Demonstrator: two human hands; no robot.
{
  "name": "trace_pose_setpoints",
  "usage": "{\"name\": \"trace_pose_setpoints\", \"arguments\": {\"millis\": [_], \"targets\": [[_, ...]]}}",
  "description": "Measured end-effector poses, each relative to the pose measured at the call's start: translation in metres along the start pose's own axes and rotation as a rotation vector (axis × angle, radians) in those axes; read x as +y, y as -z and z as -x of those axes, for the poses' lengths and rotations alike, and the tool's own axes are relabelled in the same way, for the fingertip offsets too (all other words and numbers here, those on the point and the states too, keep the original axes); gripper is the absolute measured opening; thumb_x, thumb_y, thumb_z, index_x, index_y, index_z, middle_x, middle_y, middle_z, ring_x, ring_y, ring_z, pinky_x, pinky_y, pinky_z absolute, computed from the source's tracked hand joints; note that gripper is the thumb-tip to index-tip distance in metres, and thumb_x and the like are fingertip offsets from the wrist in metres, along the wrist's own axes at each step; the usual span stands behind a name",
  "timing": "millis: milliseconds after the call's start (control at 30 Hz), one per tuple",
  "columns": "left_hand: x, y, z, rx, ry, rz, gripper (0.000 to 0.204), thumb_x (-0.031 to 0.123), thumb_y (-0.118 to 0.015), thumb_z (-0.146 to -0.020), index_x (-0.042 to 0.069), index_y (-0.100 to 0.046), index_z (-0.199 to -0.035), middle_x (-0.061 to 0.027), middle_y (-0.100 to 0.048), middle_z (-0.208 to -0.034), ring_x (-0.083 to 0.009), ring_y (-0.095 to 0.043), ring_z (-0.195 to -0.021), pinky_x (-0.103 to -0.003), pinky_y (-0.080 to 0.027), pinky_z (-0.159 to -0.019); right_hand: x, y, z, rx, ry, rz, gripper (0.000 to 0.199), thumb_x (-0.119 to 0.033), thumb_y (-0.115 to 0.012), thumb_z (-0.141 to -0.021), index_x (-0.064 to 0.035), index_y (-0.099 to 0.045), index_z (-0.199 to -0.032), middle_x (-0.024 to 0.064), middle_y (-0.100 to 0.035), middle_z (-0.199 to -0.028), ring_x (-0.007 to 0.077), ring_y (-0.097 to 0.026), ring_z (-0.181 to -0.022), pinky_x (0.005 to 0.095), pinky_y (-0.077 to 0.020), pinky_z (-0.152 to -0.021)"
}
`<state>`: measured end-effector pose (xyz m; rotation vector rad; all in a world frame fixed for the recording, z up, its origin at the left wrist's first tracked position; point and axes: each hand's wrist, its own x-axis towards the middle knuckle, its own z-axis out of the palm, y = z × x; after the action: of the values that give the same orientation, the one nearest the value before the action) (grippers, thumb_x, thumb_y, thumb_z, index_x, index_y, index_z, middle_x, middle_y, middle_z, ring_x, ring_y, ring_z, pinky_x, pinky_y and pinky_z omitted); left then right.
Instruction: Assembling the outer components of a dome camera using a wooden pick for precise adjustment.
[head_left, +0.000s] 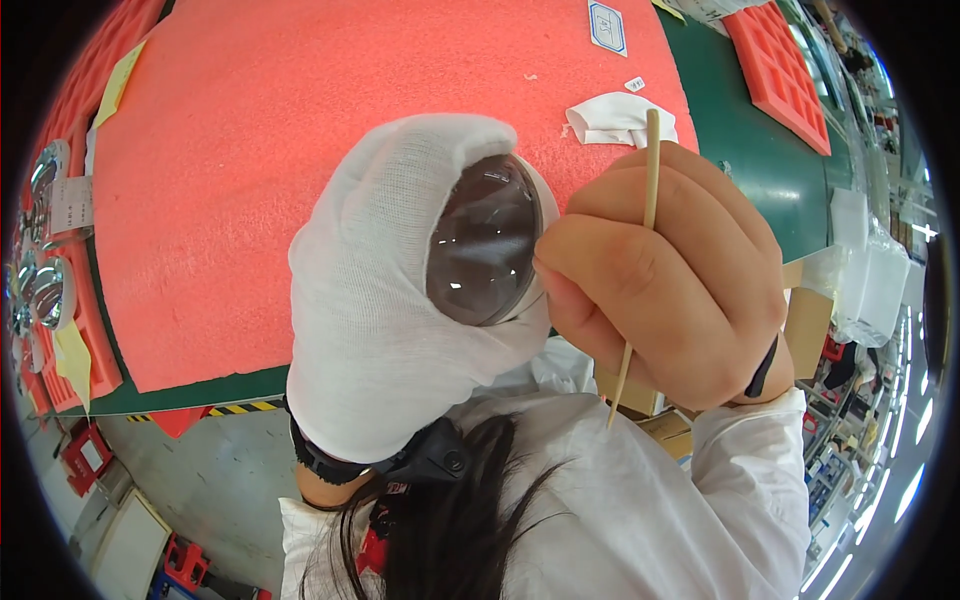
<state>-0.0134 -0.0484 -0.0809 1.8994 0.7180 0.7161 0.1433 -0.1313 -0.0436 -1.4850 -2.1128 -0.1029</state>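
From the head camera, our gloved left hand [385,300] is clamped round a smoky clear dome lens [485,243], raised above the red foam mat's [240,150] near edge. Our bare right hand [665,275] pinches a wooden stick [640,260] beside its rim. We judge edge-cleaning underway; next calls for light, steady strokes.

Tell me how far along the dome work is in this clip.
Done: nothing shows as finished; shiny parts sit in trays at the left edge, state unclear. In hand: the gloved left hand holds a clear dome while the bare right hand grips a thin stick beside its rim. Left: cannot tell; a white cloth lies on the red foam.
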Motion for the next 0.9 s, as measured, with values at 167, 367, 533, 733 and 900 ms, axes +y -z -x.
{"name": "trace_pose_setpoints", "arguments": {"millis": [167, 367, 533, 733, 900], "targets": [[-0.005, 0.000, 0.000, -0.027, 0.016, 0.082, 0.054, -0.001, -0.077, -0.067, 0.004, -0.057, -0.116, -0.0065, -0.063, -0.102, -0.0148, -0.061, -0.095, -0.029, -0.049, -0.087, 0.015, -0.007, 0.000, 0.061, 0.016, -0.084, 0.022, 0.008, -0.072, -0.061, 0.0007, -0.065, -0.080, 0.0109, -0.064, -0.075, 0.0232, -0.062, -0.064, 0.0303, -0.0491, -0.054], [-0.005, 0.000, 0.001, -0.001, -0.041, 0.058, 0.051, 0.000, -0.076, -0.069, 0.003, -0.056, -0.116, -0.0069, -0.062, -0.104, -0.0158, -0.061, -0.096, -0.029, -0.050, -0.087, 0.019, -0.003, -0.006, 0.061, -0.052, -0.260, 0.018, 0.010, -0.069, -0.064, 0.0031, -0.064, -0.080, 0.0124, -0.065, -0.074, 0.0238, -0.063, -0.066, 0.0297, -0.0506, -0.059], [-0.006, 0.001, 0.002, -0.018, -0.033, 0.094, 0.050, 0.000, -0.076, -0.070, 0.003, -0.055, -0.117, -0.0071, -0.062, -0.105, -0.0163, -0.062, -0.095, -0.030, -0.050, -0.087, 0.024, 0.004, -0.004, -0.005, -0.077, -0.368, 0.020, 0.006, -0.073, -0.067, 0.0058, -0.066, -0.086, 0.0136, -0.066, -0.077, 0.0236, -0.064, -0.070, 0.0300, -0.0504, -0.062], [-0.011, -0.002, 0.006, -0.020, -0.043, 0.074, 0.054, 0.001, -0.077, -0.070, 0.004, -0.054, -0.118, -0.0070, -0.062, -0.106, -0.0161, -0.062, -0.096, -0.031, -0.051, -0.087, 0.021, 0.011, 0.001, -0.097, -0.093, -0.458, 0.027, -0.001, -0.079, -0.068, 0.0061, -0.069, -0.093, 0.0154, -0.066, -0.083, 0.0245, -0.064, -0.073, 0.0305, -0.0500, -0.062], [-0.007, 0.003, 0.004, -0.056, -0.030, 0.091, 0.056, 0.002, -0.079, -0.068, 0.003, -0.055, -0.118, -0.0061, -0.062, -0.104, -0.0148, -0.061, -0.094, -0.031, -0.050, -0.086, 0.015, 0.003, 0.005, -0.044, -0.059, -0.386, 0.023, -0.002, -0.076, -0.071, 0.0045, -0.069, -0.092, 0.0155, -0.065, -0.083, 0.0253, -0.063, -0.070, 0.0308, -0.0498, -0.060]]}}
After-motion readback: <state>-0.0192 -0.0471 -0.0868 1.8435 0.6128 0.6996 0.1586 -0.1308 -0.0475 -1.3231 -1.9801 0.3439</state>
